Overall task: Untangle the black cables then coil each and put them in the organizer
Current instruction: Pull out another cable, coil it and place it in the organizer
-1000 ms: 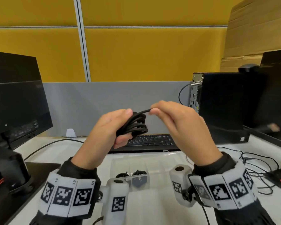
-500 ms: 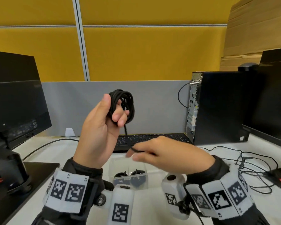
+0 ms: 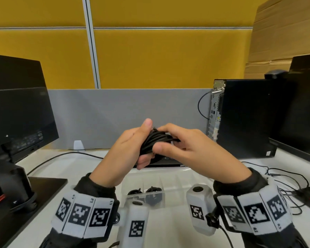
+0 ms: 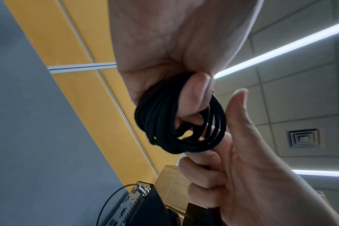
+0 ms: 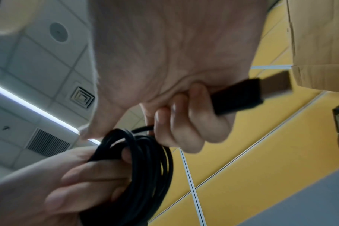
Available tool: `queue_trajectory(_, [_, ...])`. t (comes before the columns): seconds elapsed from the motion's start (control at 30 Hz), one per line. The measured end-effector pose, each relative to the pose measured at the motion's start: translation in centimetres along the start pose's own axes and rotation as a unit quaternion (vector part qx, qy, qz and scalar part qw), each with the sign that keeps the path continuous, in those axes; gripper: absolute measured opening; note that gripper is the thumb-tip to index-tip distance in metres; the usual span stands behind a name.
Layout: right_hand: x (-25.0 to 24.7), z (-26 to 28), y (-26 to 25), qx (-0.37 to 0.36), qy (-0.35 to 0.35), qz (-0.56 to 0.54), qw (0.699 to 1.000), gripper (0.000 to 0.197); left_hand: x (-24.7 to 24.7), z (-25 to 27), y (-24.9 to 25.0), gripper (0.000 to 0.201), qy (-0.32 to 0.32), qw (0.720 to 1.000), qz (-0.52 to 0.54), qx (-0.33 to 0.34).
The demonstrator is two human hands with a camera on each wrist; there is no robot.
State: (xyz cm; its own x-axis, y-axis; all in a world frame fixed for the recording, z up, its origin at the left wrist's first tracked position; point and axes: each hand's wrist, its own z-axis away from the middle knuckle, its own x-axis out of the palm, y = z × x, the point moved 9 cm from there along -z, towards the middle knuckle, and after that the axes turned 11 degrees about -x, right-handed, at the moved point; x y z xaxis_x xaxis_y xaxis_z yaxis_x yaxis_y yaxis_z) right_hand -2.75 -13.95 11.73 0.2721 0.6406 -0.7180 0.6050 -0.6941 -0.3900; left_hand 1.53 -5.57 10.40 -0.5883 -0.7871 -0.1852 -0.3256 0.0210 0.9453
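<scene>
The thin black cable wound into a tight round coil (image 3: pixel 155 142) is held up in the air between both hands, above the near edge of the black keyboard (image 3: pixel 166 162) and well above the desk. The left hand (image 3: pixel 127 151) grasps the bundle with its fingers curled through and around the loops, thumb pointing up behind it. The right hand (image 3: pixel 184 149) meets the coil from the other side, its curled fingers clamped on the cable's free tail; the right wrist view shows a flat black rectangular plug (image 5: pixel 248 94) sticking out past those fingers. Judging by how little loose cable remains, this coil is nearly finished, with only the plug end left to tuck or wrap. Below the hands, on the white desk (image 3: pixel 168 230), sits the clear plastic compartment organizer (image 3: pixel 175 183); two small dark coils (image 3: pixel 144 192) already lie in its near-left compartments, so part of the job looks done. What remains, as far as can be seen, is to secure this coil and set it in a free compartment. The thin dark wires (image 3: pixel 283 178) sprawled on the desk at the right may or may not belong to the task.
</scene>
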Motion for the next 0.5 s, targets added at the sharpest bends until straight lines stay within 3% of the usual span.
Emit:
queue_trajectory(0.13, [-0.3, -0.1, -0.1, -0.014, 0.020, 0.021, 0.999, 0.045, -0.5, -0.1, 0.4, 0.042, 0.023, 0.999, 0.014, 0.032])
queue_trajectory(0.27, [-0.6, -0.4, 0.1, -0.030, 0.060, -0.075, 0.995, 0.028, -1.3, -0.3, 0.2, 0.022, 0.039, 0.995, 0.071, 0.050])
queue_trajectory(0.4, [-1.1, -0.5, -0.4, -0.047, 0.086, -0.104, 0.990, 0.023, -0.8, -0.1, 0.4, 0.030, 0.000, 0.996, 0.055, 0.063])
queue_trajectory(0.5, [-1.3, -0.5, -0.1, -0.037, 0.105, -0.125, 0.986, 0.030, -0.7, -0.1, 0.8, 0.029, 0.024, 0.995, 0.062, 0.074])
